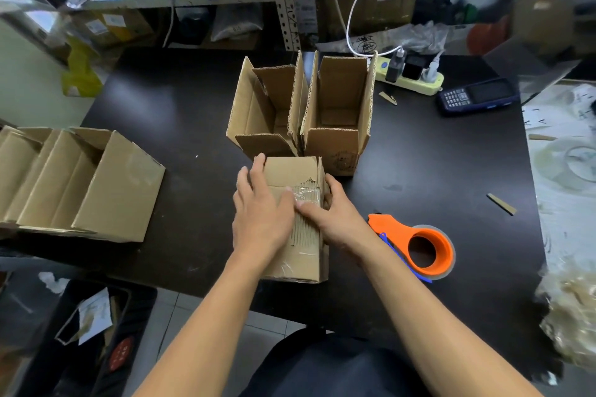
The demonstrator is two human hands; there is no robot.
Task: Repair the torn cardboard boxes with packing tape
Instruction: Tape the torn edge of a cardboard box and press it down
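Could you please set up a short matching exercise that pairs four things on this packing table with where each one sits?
Things:
1. tape dispenser
2. handheld scanner
3. power strip
4. torn box

Places:
A. under both hands, at the near edge
B. behind the two upright open boxes, with plugs in it
C. right of the right hand, lying idle
D. far right of the table, past the power strip

Pairs: 1-C, 2-D, 3-B, 4-A

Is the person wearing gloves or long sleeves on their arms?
No. The left hand and right hand are bare, with no gloves, rings or watch showing. Both forearms are bare too, with no sleeves reaching them in this view. Lower down, dark clothing shows on the person's body.
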